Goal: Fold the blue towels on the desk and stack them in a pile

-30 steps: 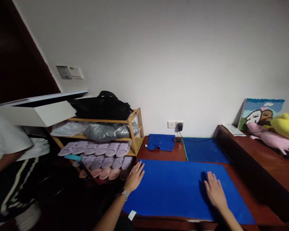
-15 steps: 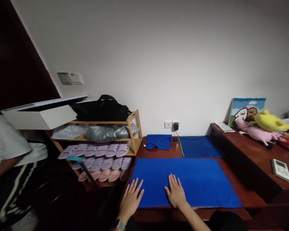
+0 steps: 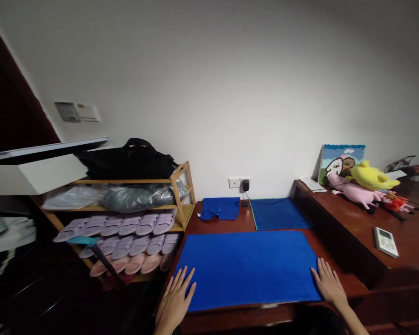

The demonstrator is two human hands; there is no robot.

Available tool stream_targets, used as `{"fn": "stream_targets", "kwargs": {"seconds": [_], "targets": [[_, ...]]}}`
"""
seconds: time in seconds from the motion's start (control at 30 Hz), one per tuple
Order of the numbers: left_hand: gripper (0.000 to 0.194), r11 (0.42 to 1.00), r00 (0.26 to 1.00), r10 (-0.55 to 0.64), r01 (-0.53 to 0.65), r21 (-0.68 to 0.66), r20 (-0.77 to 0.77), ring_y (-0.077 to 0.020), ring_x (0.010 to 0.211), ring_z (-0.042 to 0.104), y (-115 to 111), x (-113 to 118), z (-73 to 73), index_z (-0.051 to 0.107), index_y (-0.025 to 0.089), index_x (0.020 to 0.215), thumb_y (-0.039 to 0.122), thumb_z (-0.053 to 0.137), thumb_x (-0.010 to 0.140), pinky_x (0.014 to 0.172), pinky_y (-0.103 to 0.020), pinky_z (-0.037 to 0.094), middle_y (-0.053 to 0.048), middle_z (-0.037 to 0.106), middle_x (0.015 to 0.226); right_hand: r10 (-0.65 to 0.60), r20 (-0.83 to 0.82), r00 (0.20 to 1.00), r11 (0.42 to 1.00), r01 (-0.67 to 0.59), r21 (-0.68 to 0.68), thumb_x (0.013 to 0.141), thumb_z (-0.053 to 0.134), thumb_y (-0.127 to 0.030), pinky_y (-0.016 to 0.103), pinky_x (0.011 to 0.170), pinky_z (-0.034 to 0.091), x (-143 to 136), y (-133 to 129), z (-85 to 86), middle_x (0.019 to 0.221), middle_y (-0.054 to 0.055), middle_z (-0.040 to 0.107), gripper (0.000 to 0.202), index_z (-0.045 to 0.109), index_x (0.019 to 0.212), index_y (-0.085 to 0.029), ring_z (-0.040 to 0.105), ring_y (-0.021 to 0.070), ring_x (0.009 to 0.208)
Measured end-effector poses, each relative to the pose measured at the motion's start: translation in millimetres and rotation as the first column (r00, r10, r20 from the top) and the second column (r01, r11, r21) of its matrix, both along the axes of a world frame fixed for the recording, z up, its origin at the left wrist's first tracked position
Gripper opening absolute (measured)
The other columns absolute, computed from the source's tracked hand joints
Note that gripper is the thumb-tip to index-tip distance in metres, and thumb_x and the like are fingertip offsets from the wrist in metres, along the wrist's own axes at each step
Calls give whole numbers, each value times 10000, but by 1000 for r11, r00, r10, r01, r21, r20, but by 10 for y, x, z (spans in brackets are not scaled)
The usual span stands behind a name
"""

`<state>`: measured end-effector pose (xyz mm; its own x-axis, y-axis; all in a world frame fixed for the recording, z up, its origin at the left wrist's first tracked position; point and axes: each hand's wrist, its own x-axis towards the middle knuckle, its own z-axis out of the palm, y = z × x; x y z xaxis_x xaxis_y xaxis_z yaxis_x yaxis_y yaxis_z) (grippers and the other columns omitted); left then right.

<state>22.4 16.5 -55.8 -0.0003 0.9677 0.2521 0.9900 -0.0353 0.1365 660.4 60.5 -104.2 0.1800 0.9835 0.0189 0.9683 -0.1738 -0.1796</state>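
Note:
A bright blue cloth lies spread flat on the reddish-brown wooden table. At its near left corner my left hand rests palm down with the fingers stretched out. My right hand lies flat at the cloth's right edge, fingers extended and partly over the wood. Neither hand grips anything. Behind the cloth sit a smaller folded blue cloth on the left and a darker blue, green-edged mat or cloth on the right.
A shoe rack with several slippers, plastic-wrapped items and a black bag stands left. On the raised desk at right are plush toys and a remote. A charger is plugged into the wall. Another person's clothing shows far left.
My right hand has moved from the middle of the blue cloth to its right edge. My left hand stays near the left corner. The view has turned slightly right.

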Motion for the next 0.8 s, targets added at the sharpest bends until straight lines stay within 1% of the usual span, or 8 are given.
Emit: {"fn": "stream_targets", "kwargs": {"seconds": [0.07,0.17,0.27,0.37,0.43,0.53,0.67,0.8], "targets": [[575,1000,1000,0,0,6,-2,-239,1532,383,-8,10,11,431,332,1557,515,405,1013,1264,-503,337,-13,404,1652,0,0,1000,1000,0,1,937,225,-600,566,1247,238,-21,1,-16,1648,111,388,745,555,1486,-219,281,327,1556],[574,1000,1000,3,-3,23,-3,-237,1524,399,-15,17,17,447,324,1551,503,410,1007,1260,-492,353,-8,421,1645,-94,18,995,996,94,10,942,229,-566,543,1229,282,-97,49,26,1628,114,422,730,542,1495,-207,339,315,1531],[576,1000,1000,15,-15,7,-9,-233,1519,406,-15,11,25,463,305,1545,496,382,1008,1261,-483,355,-7,420,1643,-144,53,988,989,141,51,961,229,-509,506,1160,386,-86,186,177,1539,141,532,688,589,1443,-174,492,321,1414],[586,1000,999,24,-24,-12,-21,-228,1516,411,-14,-6,38,465,299,1544,512,352,1010,1263,-485,352,-10,435,1633,-61,68,996,995,55,83,977,242,-431,461,1056,468,9,441,409,1435,155,615,623,639,1376,-162,604,318,1253],[587,1000,999,20,-20,-3,-26,-227,1512,418,-11,-18,45,466,311,1542,524,351,1008,1260,-489,355,-2,442,1628,-1,47,999,997,-2,80,989,244,-395,436,1087,445,72,670,556,1460,150,594,610,614,1410,-153,583,302,1288],[595,1000,999,8,-8,0,-33,-234,1511,418,0,-31,42,477,301,1536,529,364,1000,1260,-500,354,-5,446,1625,74,5,997,996,-74,44,1015,243,-406,431,1217,310,122,1047,680,1554,125,514,616,539,1499,-164,470,269,1431],[594,1000,999,-2,1,-27,-34,-232,1520,400,21,-78,-2,479,312,1534,526,374,990,1259,-505,354,13,458,1617,134,-51,990,991,-135,-20,1038,248,-482,453,1269,223,104,1422,591,1643,28,413,598,460,1563,-290,341,227,1532],[534,999,998,-49,48,-23,-40,-222,1495,446,53,-251,-109,519,382,1496,466,394,984,1240,-513,383,45,517,1576,126,-87,988,992,-128,-19,1046,223,-501,469,1289,159,75,1532,358,1683,15,328,623,380,1606,-278,232,224,1576]]}}
